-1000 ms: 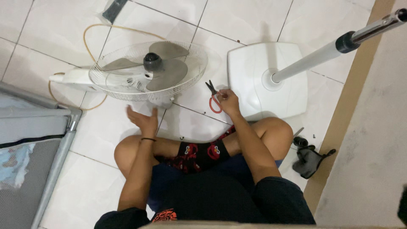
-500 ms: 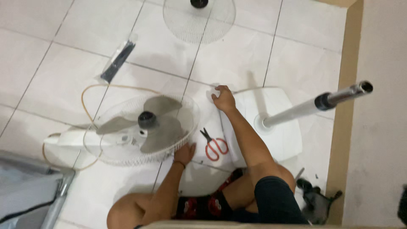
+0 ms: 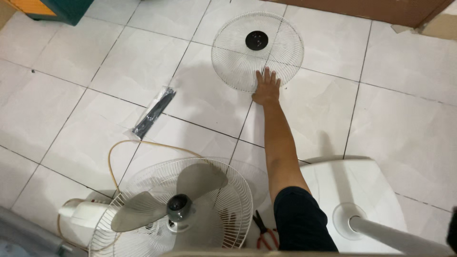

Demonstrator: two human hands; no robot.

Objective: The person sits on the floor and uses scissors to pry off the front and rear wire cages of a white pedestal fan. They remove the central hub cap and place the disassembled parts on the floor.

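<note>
White wire grille upper centre on floor; your right hand flat, fingers spread on its near rim, not gripping. Left hand out of view. Risk: thin wires bend under pressing palm.

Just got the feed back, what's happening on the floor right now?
A person sits on the tiled floor with a stand fan in pieces. The right hand is stretched far forward, fingers resting on the near rim of the loose wire front grille. The left hand is out of view. Close by lie the fan head, its blades bare in the rear grille, red-handled pliers, and the white base with its pole. A black packet lies off to the left.
</note>
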